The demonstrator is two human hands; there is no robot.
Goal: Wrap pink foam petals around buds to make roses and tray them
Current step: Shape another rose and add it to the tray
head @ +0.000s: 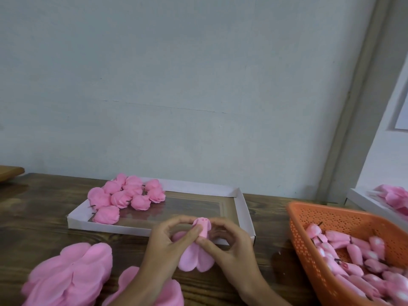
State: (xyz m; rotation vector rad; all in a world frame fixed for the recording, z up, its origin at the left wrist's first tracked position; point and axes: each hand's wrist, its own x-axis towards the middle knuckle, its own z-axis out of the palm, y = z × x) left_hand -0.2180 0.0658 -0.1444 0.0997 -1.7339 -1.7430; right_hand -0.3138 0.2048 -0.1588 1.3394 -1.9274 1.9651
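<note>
Left hand [167, 244] and right hand [231, 246] meet near centre, just in front of tray [241, 206]. Left thumb and curled fingers pinch bud [202, 226]. Right thumb presses bud base, fingers curled behind, apparently gripping too. Petals [194, 259] hang below bud. Roses [128, 195] in tray's far-left corner. Basket [320, 208] of spare buds [353, 250] right; petal pile [70, 274] near left
</note>
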